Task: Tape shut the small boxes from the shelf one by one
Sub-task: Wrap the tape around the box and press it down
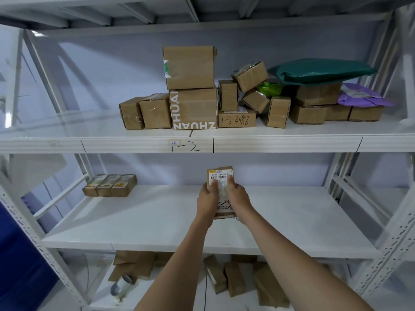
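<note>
In the head view both arms reach forward over the middle shelf (157, 221), and the two hands hold one small box (221, 191) between them, above the shelf board. The left hand (207, 199) grips the box's left edge with its fingers curled over the front face; the right hand (238, 195) grips the right edge the same way, its fingers lying across the printed label. The box stands tall between the palms, label end up, and a strip of clear tape seems to run down its face, though I cannot tell whether the flaps are fully sealed. Far left of the left hand, at the back of the same shelf, sits a row of three boxes (110, 186). Above the hands, on the upper shelf (67, 144), lies a pile of boxes (193, 90), several showing glossy tape, with a green bag (321, 71) and a purple bag (363, 97) up and to the right. Below the arms, on the lowest shelf, more boxes (235, 279) lean loosely, and what looks like a tape roll (121, 286) lies down to the left. Judging from this, one box is in hand and many remain; how many are finished cannot be read.
</note>
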The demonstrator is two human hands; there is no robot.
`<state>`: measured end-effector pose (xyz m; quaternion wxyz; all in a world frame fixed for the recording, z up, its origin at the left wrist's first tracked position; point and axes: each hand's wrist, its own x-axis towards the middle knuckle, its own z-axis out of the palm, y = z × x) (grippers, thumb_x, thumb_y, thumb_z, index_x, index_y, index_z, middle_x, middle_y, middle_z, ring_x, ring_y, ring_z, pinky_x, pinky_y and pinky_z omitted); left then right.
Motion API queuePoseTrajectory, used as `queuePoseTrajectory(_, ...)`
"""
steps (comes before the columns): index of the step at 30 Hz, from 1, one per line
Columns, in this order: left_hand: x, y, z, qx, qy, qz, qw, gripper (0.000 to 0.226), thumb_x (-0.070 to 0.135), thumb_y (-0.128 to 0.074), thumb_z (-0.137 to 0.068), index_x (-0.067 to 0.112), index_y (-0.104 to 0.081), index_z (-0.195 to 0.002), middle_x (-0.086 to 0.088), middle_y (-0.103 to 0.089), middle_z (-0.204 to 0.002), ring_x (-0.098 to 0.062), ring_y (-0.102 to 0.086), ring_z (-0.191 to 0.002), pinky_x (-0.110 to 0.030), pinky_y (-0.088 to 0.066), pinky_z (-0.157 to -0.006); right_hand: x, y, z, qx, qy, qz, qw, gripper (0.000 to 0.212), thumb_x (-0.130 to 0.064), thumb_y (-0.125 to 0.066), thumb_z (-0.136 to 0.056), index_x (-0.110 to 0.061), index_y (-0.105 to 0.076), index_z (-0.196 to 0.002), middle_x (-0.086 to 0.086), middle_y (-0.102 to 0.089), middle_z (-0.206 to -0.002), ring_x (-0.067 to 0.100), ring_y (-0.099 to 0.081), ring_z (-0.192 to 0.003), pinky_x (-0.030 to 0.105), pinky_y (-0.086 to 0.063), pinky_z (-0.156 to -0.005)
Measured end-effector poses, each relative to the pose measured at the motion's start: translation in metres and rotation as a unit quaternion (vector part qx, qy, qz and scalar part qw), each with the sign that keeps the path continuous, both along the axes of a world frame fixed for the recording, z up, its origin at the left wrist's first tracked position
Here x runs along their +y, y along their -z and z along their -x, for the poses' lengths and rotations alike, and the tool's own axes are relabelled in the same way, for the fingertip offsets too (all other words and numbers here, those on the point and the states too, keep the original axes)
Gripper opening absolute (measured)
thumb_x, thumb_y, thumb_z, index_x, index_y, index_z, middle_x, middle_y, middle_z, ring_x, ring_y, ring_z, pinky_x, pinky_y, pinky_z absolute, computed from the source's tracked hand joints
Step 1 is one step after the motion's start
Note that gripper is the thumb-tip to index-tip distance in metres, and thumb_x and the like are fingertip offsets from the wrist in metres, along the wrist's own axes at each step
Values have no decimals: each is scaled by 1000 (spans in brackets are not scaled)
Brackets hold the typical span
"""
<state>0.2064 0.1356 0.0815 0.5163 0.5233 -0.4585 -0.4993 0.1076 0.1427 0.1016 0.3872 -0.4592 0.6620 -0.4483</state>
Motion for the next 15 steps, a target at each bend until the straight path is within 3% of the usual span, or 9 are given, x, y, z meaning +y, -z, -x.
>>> queuePoseTrajectory(3, 3, -4, 2, -51, -52, 22, 997, 58, 67, -34, -98, 19, -64, -110, -2, -71, -99, -17, -69, -86, -34, -57, -73, 1, 0, -7, 50, 32, 57, 997, 67, -70, -36, -96, -12, -64, -115, 6, -71, -106, 23, -65, -92, 34, -54, -80)
queuePoseTrajectory(8, 2, -2, 4, -60, -55, 34, 996, 55, 63, -39, -99, 14, -60, -113, -5, -70, -101, -16, -69, -83, -27, -53, -63, 0, 5, -7, 33, 13, 67, 997, 63, -64, -46, -96, -7, -63, -118, 9, -71, -109, 26, -68, -97, 35, -56, -80)
queuePoseTrajectory(11, 3, 1, 2, -68, -59, 22, 996, 55, 67, -38, -97, 18, -59, -113, -5, -70, -103, -17, -68, -84, -32, -56, -70, 0, 7, -7, 26, 3, 59, 998, 64, -66, -44, -96, -7, -62, -116, 9, -71, -108, 25, -69, -95, 34, -56, -78)
queuePoseTrajectory(15, -1, 0, -8, -25, -26, -29, 999, 49, 64, -33, -99, 28, -45, -131, -5, -65, -114, -23, -68, -97, -43, -58, -87, -4, 10, -7, -75, -15, 6, 997, 64, -68, -31, -98, -16, -51, -130, 9, -66, -119, 28, -67, -105, 46, -56, -93)
